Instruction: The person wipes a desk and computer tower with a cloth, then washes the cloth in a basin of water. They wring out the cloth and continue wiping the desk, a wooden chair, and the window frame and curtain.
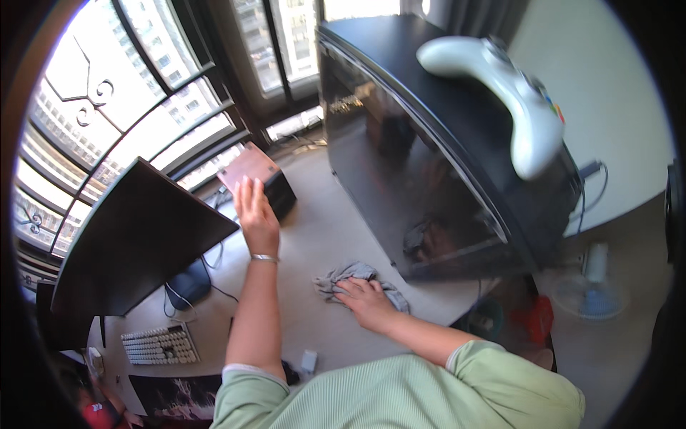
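Observation:
My right hand (370, 304) presses down on a crumpled grey cloth (348, 274) on the pale desk top (305, 252). Its fingers are spread over the fabric, and part of the cloth sticks out past the wrist. My left hand (257, 217), with a silver bangle at the wrist, reaches forward with its fingers stretched out. The fingertips overlap the pink face of a black box (281, 195), possibly a speaker; whether they touch it I cannot tell. The thumb is hidden.
A large black computer case (418, 161) with a glass side stands at right, a white game controller (498, 96) on top. At left are a monitor (144, 241), a white keyboard (161, 343) and cables. Another person (99, 410) is at lower left.

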Demonstrator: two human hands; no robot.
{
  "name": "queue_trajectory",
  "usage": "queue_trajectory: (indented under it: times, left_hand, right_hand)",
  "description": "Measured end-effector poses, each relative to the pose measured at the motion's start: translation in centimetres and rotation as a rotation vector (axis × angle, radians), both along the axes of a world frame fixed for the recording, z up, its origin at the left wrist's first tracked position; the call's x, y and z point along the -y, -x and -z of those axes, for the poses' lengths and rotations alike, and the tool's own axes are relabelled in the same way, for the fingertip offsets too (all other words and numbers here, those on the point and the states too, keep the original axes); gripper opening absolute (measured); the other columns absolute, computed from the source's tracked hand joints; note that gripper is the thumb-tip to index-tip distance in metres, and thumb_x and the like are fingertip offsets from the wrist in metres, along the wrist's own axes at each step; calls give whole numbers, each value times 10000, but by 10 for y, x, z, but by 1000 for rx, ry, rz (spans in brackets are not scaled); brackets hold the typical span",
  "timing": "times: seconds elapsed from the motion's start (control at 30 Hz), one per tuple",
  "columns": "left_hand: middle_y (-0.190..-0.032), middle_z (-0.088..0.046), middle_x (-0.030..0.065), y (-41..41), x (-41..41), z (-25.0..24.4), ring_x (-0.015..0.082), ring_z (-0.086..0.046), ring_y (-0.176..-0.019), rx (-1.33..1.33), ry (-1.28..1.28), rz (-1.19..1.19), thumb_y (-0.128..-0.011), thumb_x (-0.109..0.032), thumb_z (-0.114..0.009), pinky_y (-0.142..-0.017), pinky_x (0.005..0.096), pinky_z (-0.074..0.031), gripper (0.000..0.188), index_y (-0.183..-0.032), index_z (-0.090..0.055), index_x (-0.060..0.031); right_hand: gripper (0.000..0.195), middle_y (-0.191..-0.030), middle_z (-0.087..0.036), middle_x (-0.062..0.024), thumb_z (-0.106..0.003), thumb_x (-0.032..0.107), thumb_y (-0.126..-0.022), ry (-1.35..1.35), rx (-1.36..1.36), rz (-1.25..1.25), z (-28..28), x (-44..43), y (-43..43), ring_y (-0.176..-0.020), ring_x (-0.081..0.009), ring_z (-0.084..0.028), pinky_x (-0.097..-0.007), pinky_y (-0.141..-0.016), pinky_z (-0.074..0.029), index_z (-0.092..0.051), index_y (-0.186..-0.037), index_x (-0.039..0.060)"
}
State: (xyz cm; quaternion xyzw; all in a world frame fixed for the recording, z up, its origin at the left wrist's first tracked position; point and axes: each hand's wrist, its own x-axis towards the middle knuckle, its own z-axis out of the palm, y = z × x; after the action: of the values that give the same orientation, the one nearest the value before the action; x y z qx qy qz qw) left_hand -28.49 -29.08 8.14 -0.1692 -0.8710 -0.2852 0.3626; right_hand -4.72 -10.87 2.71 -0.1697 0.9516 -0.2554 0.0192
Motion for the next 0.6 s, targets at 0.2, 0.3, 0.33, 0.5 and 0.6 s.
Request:
queue_trajectory:
  times: [0.2,0.3,0.33,0.5,0.6]
  left_hand:
    - [-1426,-475,185,-12,19,-3,397,-375,-1355,68,134,-84,-913,-85,-585,-1111,454,-324,398,-1307,-568,-29]
    - [-1443,-427,217,-34,15,-12,407,-374,-1349,48,107,-14,-902,-101,-608,-1110,459,-312,452,-1340,-521,-30]
    - [-1435,-418,234,-46,10,-15,405,-380,-1343,30,115,13,-897,-85,-607,-1108,453,-314,460,-1343,-504,-31]
    - [-1408,-459,214,-159,8,-29,401,-408,-1324,199,56,49,-877,-13,-605,-1101,452,-324,451,-1317,-509,-26]
    - [-1397,-476,202,-245,23,-21,415,-442,-1290,352,15,44,-860,-9,-620,-1077,469,-354,443,-1292,-524,-24]
  right_hand:
    - [427,-1407,-480,7,-573,68,-787,14,119,-86,-20,-58,-116,-1295,-245,-411,-454,-1008,-330,-635,-1206,120]
    - [407,-1334,-556,-2,-578,29,-729,55,196,-23,-23,-91,-157,-1251,-252,-454,-445,-981,-371,-683,-1110,125]
    - [401,-1302,-580,-18,-574,18,-720,150,273,37,-29,-103,-164,-1227,-263,-474,-432,-975,-390,-686,-1092,118]
    - [361,-1224,-605,-141,-535,-8,-760,544,208,192,-83,-91,-117,-1130,-334,-529,-400,-976,-440,-669,-1088,61]
    - [372,-1247,-570,-173,-534,-12,-781,596,-18,132,-88,-42,-43,-1152,-343,-517,-398,-1000,-422,-645,-1133,28]
